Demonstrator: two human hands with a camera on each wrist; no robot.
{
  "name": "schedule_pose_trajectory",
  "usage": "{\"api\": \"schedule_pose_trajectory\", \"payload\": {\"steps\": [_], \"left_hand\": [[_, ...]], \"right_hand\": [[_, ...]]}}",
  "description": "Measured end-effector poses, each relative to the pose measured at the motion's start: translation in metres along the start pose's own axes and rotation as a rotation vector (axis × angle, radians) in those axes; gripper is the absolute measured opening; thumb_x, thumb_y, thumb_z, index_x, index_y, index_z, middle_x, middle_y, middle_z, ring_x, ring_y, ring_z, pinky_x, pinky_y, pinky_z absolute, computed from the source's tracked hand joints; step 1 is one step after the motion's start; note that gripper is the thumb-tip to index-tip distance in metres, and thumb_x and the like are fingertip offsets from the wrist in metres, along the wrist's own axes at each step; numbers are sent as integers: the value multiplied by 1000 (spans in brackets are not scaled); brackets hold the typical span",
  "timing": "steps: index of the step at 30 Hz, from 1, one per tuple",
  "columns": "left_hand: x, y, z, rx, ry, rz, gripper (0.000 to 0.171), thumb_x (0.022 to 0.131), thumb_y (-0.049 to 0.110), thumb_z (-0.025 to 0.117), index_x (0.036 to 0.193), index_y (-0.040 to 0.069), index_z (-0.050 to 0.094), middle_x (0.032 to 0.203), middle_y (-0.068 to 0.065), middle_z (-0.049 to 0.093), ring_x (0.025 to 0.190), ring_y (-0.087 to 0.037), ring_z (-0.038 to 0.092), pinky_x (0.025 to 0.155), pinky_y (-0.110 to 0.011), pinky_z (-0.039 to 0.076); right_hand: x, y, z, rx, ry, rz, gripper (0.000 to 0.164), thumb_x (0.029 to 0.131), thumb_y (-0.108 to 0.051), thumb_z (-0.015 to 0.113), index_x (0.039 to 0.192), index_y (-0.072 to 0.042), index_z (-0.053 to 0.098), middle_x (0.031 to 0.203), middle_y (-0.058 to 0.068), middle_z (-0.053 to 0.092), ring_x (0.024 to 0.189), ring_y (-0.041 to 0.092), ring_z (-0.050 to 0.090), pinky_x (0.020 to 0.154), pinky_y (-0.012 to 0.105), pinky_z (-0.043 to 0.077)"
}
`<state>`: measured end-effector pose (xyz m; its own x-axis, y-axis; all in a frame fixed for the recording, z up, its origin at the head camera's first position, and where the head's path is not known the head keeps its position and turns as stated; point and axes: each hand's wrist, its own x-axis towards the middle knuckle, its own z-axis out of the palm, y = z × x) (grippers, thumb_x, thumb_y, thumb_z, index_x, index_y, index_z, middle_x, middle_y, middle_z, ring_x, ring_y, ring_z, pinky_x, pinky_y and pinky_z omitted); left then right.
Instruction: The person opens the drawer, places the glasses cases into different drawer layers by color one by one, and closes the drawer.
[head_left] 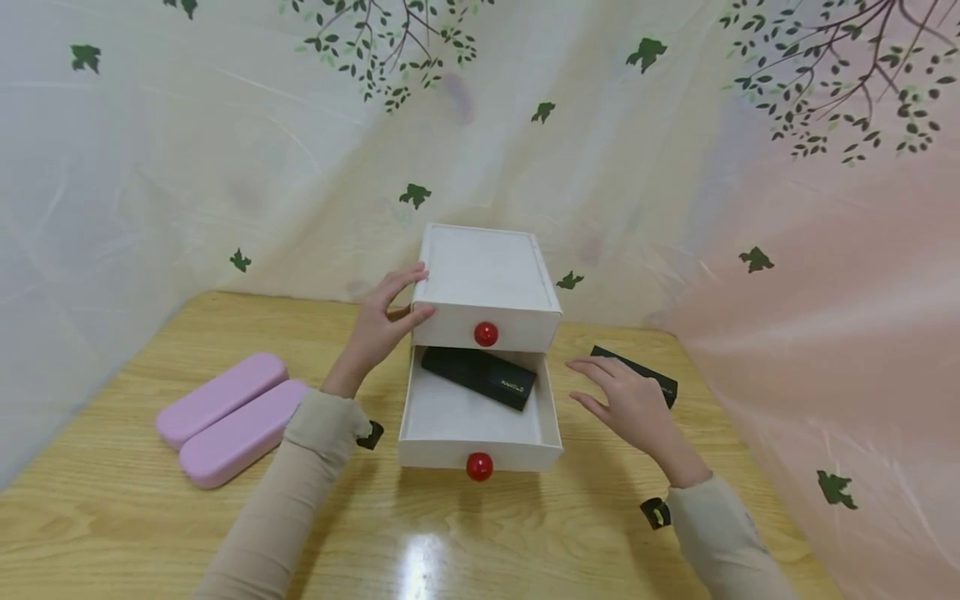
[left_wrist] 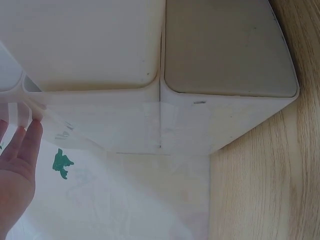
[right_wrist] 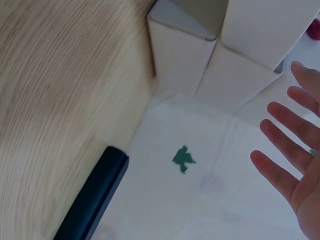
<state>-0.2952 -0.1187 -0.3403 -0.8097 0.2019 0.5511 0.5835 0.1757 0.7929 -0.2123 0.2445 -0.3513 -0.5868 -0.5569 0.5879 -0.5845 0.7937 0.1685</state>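
Work is seemingly standing partway: one black case (head_left: pixel 480 377) is lying in the lower drawer (head_left: pixel 435 455), not yet closed; a second black case (head_left: pixel 663 387) is lying on the tabletop (head_left: pixel 525 533). The left grip (head_left: pixel 378 323), unclenched, is touching the drawer unit (head_left: pixel 487 267); the right grip (head_left: pixel 633 407) is hovering, released.

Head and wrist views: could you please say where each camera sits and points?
Head: worn on the head, facing forward and down at the cabinet; left hand and right hand show.
Left wrist: worn there, facing the cabinet; left hand shows.
Right wrist: worn there, facing the cabinet and black case; right hand shows.
Both wrist views share the cabinet.
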Motion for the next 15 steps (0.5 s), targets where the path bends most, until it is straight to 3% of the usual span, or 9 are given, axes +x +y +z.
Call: {"api": "schedule_pose_trajectory", "payload": {"steps": [1, 3, 6, 9, 13, 15], "left_hand": [[0, 0, 0, 1, 1, 1, 50, 90, 11, 68, 137, 9, 53, 151, -4, 43, 138, -23, 40, 100, -49, 48], [0, 0, 0, 4, 2, 4, 50, 89, 11, 69, 137, 9, 54, 151, -4, 43, 138, -23, 41, 100, -49, 48], [0, 0, 0, 6, 1, 8, 50, 89, 11, 69, 137, 9, 54, 151, -5, 44, 138, -23, 41, 100, -49, 48], [0, 0, 0, 4, 0, 6, 50, 89, 11, 69, 137, 9, 53, 151, -5, 44, 138, -23, 41, 100, -49, 48], [0, 1, 0, 3, -2, -1, 51, 90, 11, 68, 138, 9, 53, 151, -5, 43, 138, -23, 40, 101, -48, 47], [0, 0, 0, 3, -1, -7, 51, 90, 11, 68, 138, 9, 53, 151, -5, 43, 139, -23, 40, 102, -48, 47]], "right_hand": [[-1, 3, 1, -1, -8, 12, 63, 96, -60, 32, 120, -13, 67, 114, 7, 70, 91, 25, 70, 38, 15, 23], [-4, 10, 2, 1, -29, 41, 61, 96, -59, 35, 121, -13, 66, 114, 8, 70, 89, 25, 70, 38, 15, 22], [-8, 20, 2, 15, -93, 102, 46, 93, -46, 59, 123, -13, 64, 115, 11, 70, 90, 27, 70, 38, 17, 29], [-13, 31, 5, 32, -151, 157, 46, 83, -28, 75, 124, -11, 64, 115, 14, 69, 85, 29, 70, 40, 21, 36], [-21, 46, 13, 52, -228, 225, 48, 83, -25, 75, 126, -9, 62, 117, 18, 67, 86, 32, 69, 45, 26, 42], [-24, 53, 17, 57, -277, 259, 48, 85, -26, 74, 128, -8, 61, 120, 19, 66, 94, 35, 68, 50, 31, 49]]}}
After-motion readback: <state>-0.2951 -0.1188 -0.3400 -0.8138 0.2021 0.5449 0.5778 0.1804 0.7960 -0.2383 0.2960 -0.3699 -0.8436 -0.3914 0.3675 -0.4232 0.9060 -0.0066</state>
